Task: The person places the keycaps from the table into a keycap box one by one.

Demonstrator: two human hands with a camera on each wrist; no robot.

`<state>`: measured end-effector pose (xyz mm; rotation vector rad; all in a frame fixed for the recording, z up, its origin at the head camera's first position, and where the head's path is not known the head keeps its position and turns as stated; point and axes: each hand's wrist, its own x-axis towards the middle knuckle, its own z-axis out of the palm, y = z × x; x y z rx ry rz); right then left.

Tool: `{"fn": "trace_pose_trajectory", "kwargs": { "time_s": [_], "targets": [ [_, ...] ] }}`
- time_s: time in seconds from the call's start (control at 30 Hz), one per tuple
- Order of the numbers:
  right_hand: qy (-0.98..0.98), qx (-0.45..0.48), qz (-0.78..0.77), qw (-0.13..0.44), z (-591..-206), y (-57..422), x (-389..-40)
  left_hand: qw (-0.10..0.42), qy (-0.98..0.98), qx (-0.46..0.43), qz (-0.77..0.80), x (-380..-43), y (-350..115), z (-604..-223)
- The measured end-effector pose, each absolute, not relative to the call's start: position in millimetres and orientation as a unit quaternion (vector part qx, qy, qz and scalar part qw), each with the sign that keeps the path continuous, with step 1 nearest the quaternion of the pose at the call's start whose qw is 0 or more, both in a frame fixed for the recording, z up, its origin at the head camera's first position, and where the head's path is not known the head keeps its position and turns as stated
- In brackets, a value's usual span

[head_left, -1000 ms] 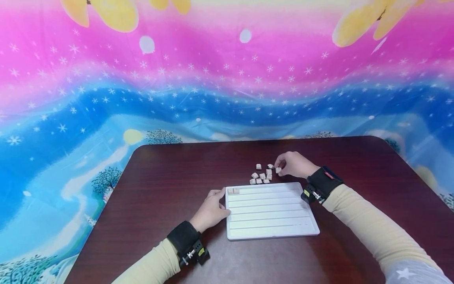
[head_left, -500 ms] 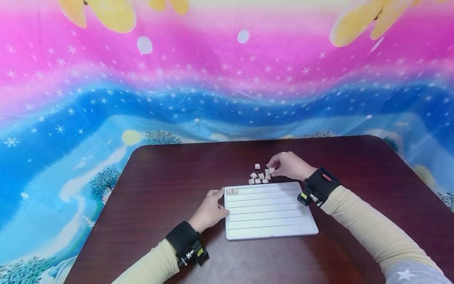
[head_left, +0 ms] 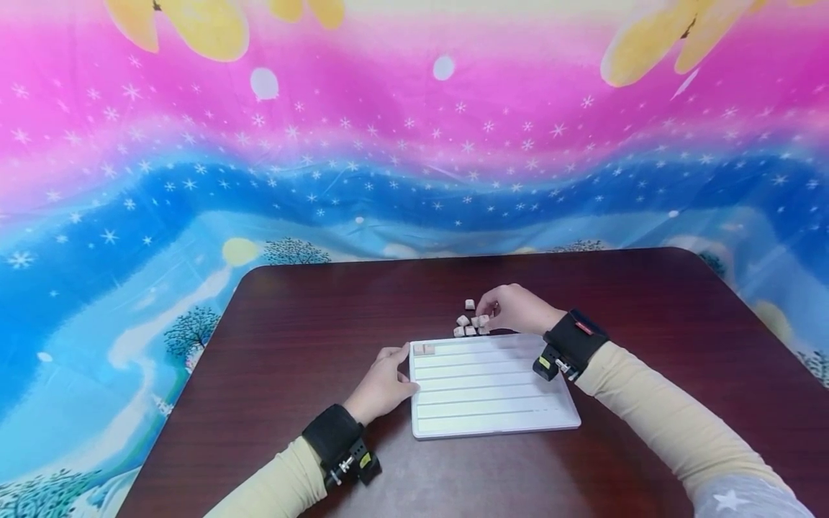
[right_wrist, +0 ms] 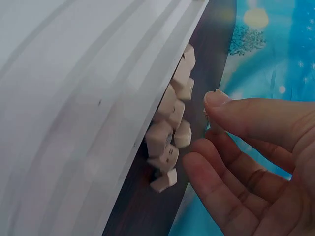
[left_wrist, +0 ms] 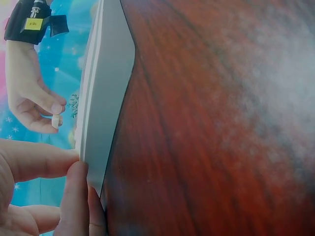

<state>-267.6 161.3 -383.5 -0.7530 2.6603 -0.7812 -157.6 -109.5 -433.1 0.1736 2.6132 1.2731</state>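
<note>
At roughly 12 o'clock from the middle of the board (head_left: 495, 394), the right hand (head_left: 523, 311) pinches one small pale block (left_wrist: 56, 121) between thumb and fingertips, a narrow grip. The left wrist view shows this block plainly; in the right wrist view the fingers hide most of it. The hand's other fingers curl loosely.

At the board's 10 o'clock, the left hand (head_left: 378, 388) holds the left edge, its thumb nearer the person and its index finger by the far corner.

Close to the right fingertips, at about 11 o'clock from the board's middle, loose blocks (right_wrist: 166, 105) lie clustered just beyond the far edge, tilted various ways, some touching; a few faces bear dark marks. A single block (head_left: 469, 304) sits apart at the cluster's 12 o'clock. Two more blocks (head_left: 424, 349) sit side by side in the board's top row, at its 10 to 11 o'clock corner. The board is white and flat, with ridges running across it.

Farther out, each wrist wears a black band (head_left: 576, 339) with a small camera, below cream sleeves (head_left: 654, 403). Under everything lies a dark red-brown table (head_left: 311, 309); past its 12 o'clock edge hangs a pink and blue backdrop (head_left: 388, 122) with snowflakes.
</note>
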Motion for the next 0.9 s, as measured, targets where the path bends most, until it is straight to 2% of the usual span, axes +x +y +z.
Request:
{"fn": "trace_pose_trajectory", "kwargs": {
  "time_s": [0.9],
  "targets": [
    [0.913, -0.306, -0.246, 0.113, -374, 120, -253, 0.117, 0.892, 0.059, 0.434, -157, -110, -434]
  ]
}}
